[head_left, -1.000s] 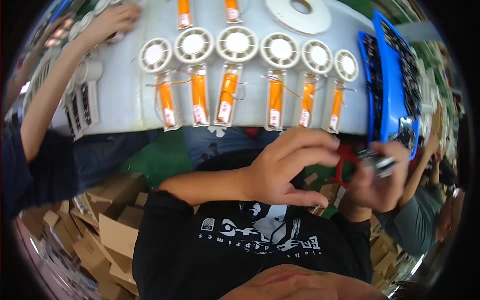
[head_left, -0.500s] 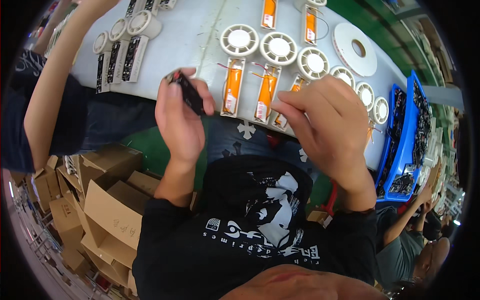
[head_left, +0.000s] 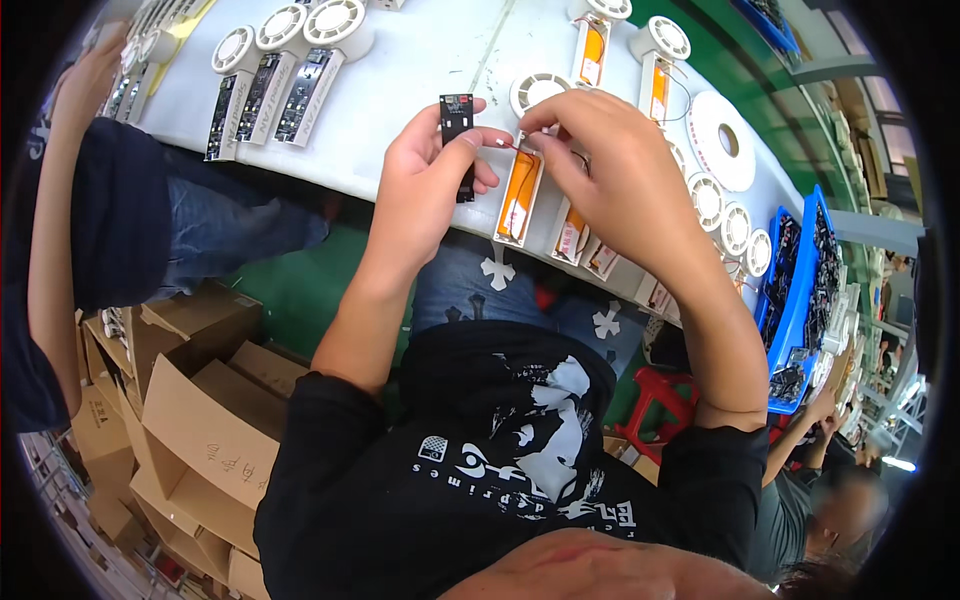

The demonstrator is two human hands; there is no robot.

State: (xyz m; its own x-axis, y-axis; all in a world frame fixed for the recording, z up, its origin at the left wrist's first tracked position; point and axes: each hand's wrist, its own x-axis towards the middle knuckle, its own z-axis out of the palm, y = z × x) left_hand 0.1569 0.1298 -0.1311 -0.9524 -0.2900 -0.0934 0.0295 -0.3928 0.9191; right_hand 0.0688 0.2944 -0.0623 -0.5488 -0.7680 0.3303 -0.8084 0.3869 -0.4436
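Note:
Upright in my left hand [head_left: 425,185] is a narrow black circuit board [head_left: 457,125], gripped between thumb and fingers. A short red wire with a small white plug [head_left: 502,143] reaches toward it from an orange battery [head_left: 520,190]. My right hand [head_left: 625,175] is closed in a pinch at this wire; its fingertips partly hide the contact. The plug and board are apart. The battery lies in the open handle of a white fan-like unit [head_left: 540,90], whose round grille is partly behind my right hand. More such units lie beneath and beyond that hand.
At the table's left stand several white units with circuit boards [head_left: 310,95] in their handles. A white tape roll [head_left: 722,142] lies at right, near blue bins [head_left: 800,300] of boards. Cardboard boxes [head_left: 215,430] and a red stool [head_left: 655,410] are below. A co-worker's arm [head_left: 55,230] is at left.
My left hand has brought the board rightward and turned it upright, face in view. My right hand has moved left and up to the battery wire. The whole view has shifted somewhat.

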